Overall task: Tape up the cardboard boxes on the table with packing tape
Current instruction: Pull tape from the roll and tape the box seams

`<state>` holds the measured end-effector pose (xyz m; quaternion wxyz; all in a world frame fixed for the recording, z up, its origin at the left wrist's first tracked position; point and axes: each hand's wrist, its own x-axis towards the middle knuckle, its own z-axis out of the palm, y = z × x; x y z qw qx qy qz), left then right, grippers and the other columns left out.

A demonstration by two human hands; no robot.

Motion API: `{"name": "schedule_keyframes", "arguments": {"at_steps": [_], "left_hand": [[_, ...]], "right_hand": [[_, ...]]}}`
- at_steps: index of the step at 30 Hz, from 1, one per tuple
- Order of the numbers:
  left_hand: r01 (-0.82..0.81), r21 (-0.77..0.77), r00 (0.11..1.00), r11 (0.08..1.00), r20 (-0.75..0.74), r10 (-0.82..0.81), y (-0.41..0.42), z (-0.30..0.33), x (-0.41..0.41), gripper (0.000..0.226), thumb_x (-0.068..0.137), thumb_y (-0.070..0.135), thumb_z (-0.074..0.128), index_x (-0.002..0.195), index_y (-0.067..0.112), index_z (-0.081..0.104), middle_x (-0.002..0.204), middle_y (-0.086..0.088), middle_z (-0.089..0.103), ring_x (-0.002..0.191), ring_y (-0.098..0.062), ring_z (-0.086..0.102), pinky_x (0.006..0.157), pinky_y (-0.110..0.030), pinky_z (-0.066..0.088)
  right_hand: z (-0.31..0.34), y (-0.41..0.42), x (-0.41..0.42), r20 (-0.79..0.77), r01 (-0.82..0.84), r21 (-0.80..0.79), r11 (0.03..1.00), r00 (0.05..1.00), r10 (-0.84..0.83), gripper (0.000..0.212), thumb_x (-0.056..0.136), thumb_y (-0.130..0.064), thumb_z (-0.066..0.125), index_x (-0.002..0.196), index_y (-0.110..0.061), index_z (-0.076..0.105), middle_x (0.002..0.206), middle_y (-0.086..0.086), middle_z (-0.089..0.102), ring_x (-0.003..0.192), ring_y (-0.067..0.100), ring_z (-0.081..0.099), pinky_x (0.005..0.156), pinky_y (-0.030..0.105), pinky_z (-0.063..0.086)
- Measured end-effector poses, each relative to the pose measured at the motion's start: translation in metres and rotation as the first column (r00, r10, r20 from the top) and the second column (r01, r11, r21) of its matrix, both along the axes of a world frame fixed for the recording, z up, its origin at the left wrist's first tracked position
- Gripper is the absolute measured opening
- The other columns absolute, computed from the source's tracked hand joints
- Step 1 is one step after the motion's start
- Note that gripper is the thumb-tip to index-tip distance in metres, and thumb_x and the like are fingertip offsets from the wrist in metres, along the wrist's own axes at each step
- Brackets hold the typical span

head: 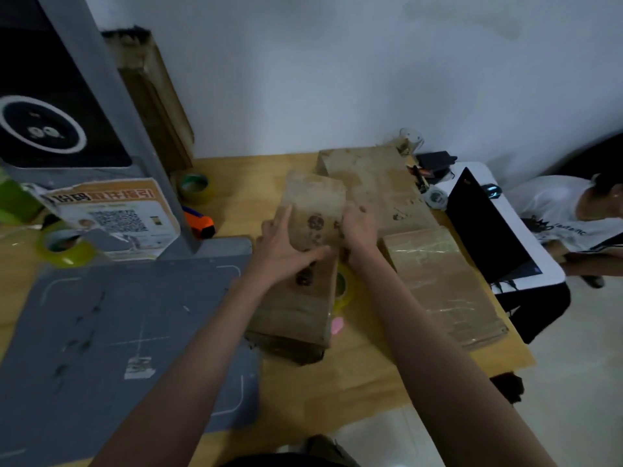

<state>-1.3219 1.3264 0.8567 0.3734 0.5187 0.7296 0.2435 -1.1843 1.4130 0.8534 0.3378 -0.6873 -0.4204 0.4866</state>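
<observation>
a cardboard box [312, 210] is held up off the wooden surface [371, 375] between both hands, above a second, worn box [293, 318] lying flat beneath it. the left hand [286, 251] is wrapped round the near left edge, its fingers [283, 215] laid along the side and the thumb hooked across the printed face; the right hand [359, 227] is pressed against the right edge, its fingers apparently curled round the far side, though the blur leaves that unsure. a roll of tape [344, 288] is half hidden under the right forearm, just beside the lower box. two further boxes lie to the right: a shiny, already taped one [435, 281] and a long one [374, 187] behind it. spare rolls [195, 187] [64, 246] and an orange cutter [200, 225] lie well to the left. several risks are judged likely: the held box could be dropped if the side grip slackens; the hidden roll could be knocked off the surface by the forearm; tape could be laid crookedly, or wrinkled, if the flaps are not pressed flat first; and the soft, stained cardboard could be crushed under too firm a squeeze.
</observation>
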Motion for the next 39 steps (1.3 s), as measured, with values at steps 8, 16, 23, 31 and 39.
{"name": "schedule_keyframes", "arguments": {"at_steps": [8, 16, 23, 31, 39], "left_hand": [[-0.190, -0.326, 0.969, 0.926, -0.214, 0.124, -0.012, -0.029, -0.042, 0.143, 0.054, 0.091, 0.068, 0.158, 0.037, -0.014, 0.168, -0.013, -0.009, 0.153, -0.043, 0.006, 0.120, -0.063, 0.019], [-0.332, -0.275, 0.939, 0.902, -0.009, 0.343, -0.023, -0.045, -0.071, 0.126, 0.061, 0.068, 0.080, 0.159, 0.043, 0.003, 0.165, -0.006, 0.014, 0.151, -0.040, 0.012, 0.119, -0.060, 0.020], [-0.451, -0.322, 0.734, 0.832, 0.396, 0.551, -0.027, -0.064, -0.117, 0.116, 0.041, 0.068, 0.091, 0.143, 0.039, 0.043, 0.131, 0.002, 0.062, 0.118, -0.029, 0.061, 0.098, -0.055, 0.052], [-0.404, -0.314, 0.602, 0.859, 0.616, 0.508, 0.016, -0.041, -0.127, 0.041, 0.087, 0.041, 0.070, 0.116, 0.011, 0.071, 0.101, -0.012, 0.077, 0.078, -0.022, 0.075, 0.063, -0.030, 0.056], [-0.376, -0.450, 0.690, 0.810, 0.447, 0.569, 0.078, -0.045, -0.124, 0.074, 0.085, 0.080, 0.046, 0.127, 0.021, 0.061, 0.119, -0.010, 0.067, 0.101, -0.030, 0.063, 0.078, -0.039, 0.052]], "right_hand": [[-0.019, -0.045, -0.027, -0.286, -0.248, -0.132, 0.960, 0.936, 0.203, 0.035, 0.102, 0.002, 0.038, 0.109, 0.002, 0.072, 0.105, 0.014, 0.073, 0.094, 0.022, 0.071, 0.082, 0.040, 0.062], [-0.102, -0.060, 0.001, 0.046, -0.127, -0.278, 0.952, 0.988, 0.145, 0.030, 0.103, -0.026, 0.051, 0.127, -0.008, 0.057, 0.122, 0.020, 0.060, 0.106, 0.030, 0.059, 0.098, 0.050, 0.051], [-0.130, -0.061, 0.035, -0.290, -0.276, -0.511, 0.814, 0.947, 0.139, 0.069, 0.095, -0.070, 0.044, 0.134, -0.014, 0.059, 0.133, 0.010, 0.063, 0.120, 0.030, 0.060, 0.103, 0.044, 0.048], [-0.092, -0.016, 0.070, -0.714, -0.576, -0.360, 0.734, 0.677, 0.181, 0.057, 0.095, -0.064, 0.051, 0.141, -0.029, 0.055, 0.138, 0.016, 0.062, 0.127, 0.046, 0.055, 0.094, 0.069, 0.048], [-0.096, 0.053, 0.031, -0.590, -0.385, -0.319, 0.866, 0.796, 0.136, 0.057, 0.088, -0.054, 0.067, 0.136, -0.025, 0.057, 0.136, 0.014, 0.060, 0.125, 0.038, 0.056, 0.086, 0.066, 0.055]]}}
